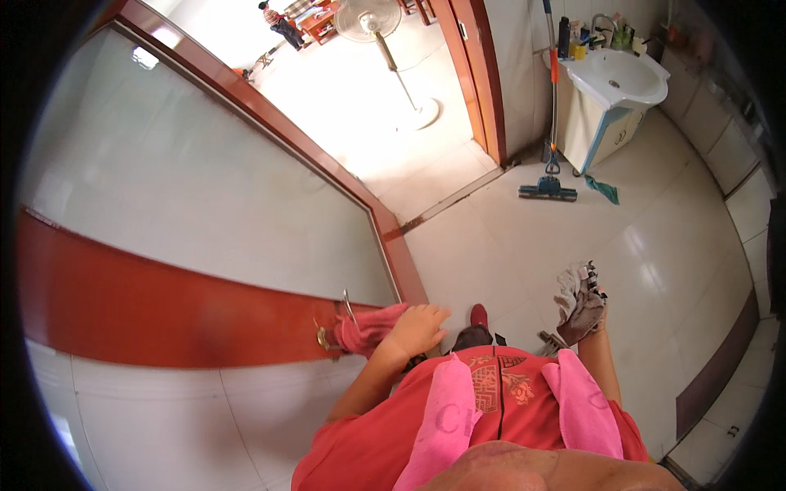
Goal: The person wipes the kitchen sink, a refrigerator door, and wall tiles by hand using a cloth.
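My left hand (422,328) is beside a red cloth (368,328), fingers spread and pointing right, with nothing visible in its grip. That cloth hangs at the metal handle (348,307) of a door with a red-brown frame and a large glass panel. Whether my wrist touches the cloth cannot be told. In my right hand (599,322) is a bunch of crumpled grey-brown and white cloths (580,301), partly striped black and white. The cloths cover most of my fingers. A pink towel (443,402) hangs around my neck over a red shirt.
Beyond the doorway stand a pedestal fan (384,49) and a person (281,26). A sponge mop (548,189) leans near a washbasin cabinet (592,123), with a green cloth (603,189) on the tiled floor (522,251). A raised sill (454,199) crosses the doorway.
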`<act>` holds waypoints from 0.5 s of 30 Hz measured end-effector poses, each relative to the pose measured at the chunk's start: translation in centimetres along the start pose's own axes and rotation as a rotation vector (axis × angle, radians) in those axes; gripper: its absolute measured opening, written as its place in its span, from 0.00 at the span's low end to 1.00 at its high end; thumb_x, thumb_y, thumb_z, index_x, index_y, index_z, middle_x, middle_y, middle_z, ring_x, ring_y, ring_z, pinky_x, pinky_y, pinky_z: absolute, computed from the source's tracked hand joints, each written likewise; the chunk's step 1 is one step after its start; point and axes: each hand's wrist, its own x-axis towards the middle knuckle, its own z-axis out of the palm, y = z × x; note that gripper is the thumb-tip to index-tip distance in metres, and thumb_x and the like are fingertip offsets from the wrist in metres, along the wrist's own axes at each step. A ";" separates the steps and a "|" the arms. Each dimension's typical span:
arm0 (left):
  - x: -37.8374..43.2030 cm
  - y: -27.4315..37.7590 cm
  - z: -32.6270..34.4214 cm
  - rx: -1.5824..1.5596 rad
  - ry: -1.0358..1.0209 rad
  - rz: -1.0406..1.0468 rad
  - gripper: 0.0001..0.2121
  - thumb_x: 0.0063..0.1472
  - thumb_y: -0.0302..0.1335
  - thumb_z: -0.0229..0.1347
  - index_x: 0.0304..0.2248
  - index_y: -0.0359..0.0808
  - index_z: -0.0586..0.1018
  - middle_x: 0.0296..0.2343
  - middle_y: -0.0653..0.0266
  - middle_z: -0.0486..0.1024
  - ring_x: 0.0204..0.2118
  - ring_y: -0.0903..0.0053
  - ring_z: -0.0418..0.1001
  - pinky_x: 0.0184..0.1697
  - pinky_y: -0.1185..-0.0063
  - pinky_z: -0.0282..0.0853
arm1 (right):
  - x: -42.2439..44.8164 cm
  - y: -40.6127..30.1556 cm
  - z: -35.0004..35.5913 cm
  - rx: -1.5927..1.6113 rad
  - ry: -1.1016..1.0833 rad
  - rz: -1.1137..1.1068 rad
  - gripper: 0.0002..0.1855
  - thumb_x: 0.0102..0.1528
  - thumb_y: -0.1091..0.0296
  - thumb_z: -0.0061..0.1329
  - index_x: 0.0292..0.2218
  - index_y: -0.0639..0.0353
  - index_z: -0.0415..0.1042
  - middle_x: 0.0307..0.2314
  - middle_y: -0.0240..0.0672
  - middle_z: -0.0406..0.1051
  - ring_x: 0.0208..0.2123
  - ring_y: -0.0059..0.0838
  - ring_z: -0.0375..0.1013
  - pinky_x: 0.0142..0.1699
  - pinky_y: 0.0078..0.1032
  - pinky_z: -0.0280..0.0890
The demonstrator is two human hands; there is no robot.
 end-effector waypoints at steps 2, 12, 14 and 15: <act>0.9 -2.2 -0.1 -0.001 -0.045 -0.035 0.20 0.54 0.34 0.56 0.45 0.34 0.73 0.39 0.54 0.73 0.44 0.60 0.69 0.47 0.68 0.65 | 3.2 -0.7 2.1 0.106 0.049 0.018 0.34 0.50 0.34 0.27 0.58 0.23 0.56 0.55 0.12 0.58 0.44 0.44 0.65 0.36 0.39 0.52; 2.3 -8.0 -1.6 -0.083 0.387 -0.332 0.23 0.51 0.39 0.59 0.44 0.36 0.73 0.38 0.53 0.71 0.42 0.58 0.69 0.44 0.66 0.67 | 18.8 -5.5 22.2 0.432 -0.236 0.290 0.27 0.52 0.50 0.38 0.50 0.52 0.67 0.40 0.43 0.72 0.38 0.49 0.72 0.41 0.50 0.69; 2.3 -8.3 -1.6 -0.096 0.429 -0.354 0.23 0.52 0.39 0.59 0.45 0.36 0.73 0.39 0.53 0.71 0.43 0.58 0.69 0.45 0.67 0.67 | 21.4 -5.6 25.3 0.461 -0.201 0.370 0.26 0.52 0.50 0.40 0.48 0.54 0.68 0.39 0.44 0.72 0.39 0.49 0.72 0.41 0.49 0.69; 2.2 -8.2 -1.7 -0.100 0.446 -0.369 0.24 0.52 0.40 0.58 0.46 0.35 0.73 0.40 0.52 0.71 0.44 0.58 0.69 0.46 0.67 0.67 | 22.3 -5.5 26.3 0.458 -0.268 0.383 0.26 0.53 0.49 0.39 0.48 0.55 0.69 0.39 0.44 0.73 0.40 0.48 0.72 0.41 0.47 0.70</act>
